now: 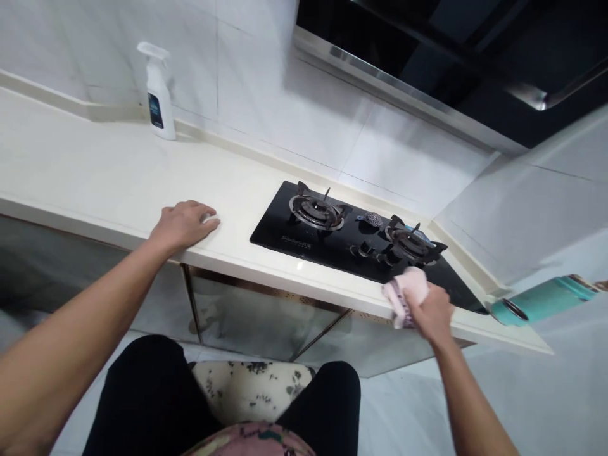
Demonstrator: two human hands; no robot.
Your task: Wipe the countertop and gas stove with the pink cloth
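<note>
Right hand (430, 311) closed around a pink cloth (403, 296), bunching it at the counter edge, black gas hob (280, 228) just beyond. Cloth looks soft, light, grippable anywhere. Left hand (184, 225) rests open, palm down on the cream countertop (95, 158), fingers probably slightly curled.

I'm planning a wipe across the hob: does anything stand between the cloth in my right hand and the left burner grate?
Yes. Two black control knobs stand on the black glass hob, roughly on the line between the pink cloth in your right hand and the left burner grate.
</note>
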